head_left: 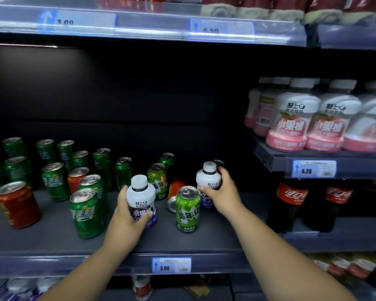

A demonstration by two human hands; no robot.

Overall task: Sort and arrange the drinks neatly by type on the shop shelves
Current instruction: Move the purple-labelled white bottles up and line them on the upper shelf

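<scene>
Gripping a small bottle at its waist, left hand; right hand likewise on a second bottle; judged full, rigid, slick.

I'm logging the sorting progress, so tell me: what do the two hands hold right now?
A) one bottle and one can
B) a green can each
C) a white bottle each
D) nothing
C: the left hand grips the nearer white bottle and the right hand grips the farther white bottle.
</scene>
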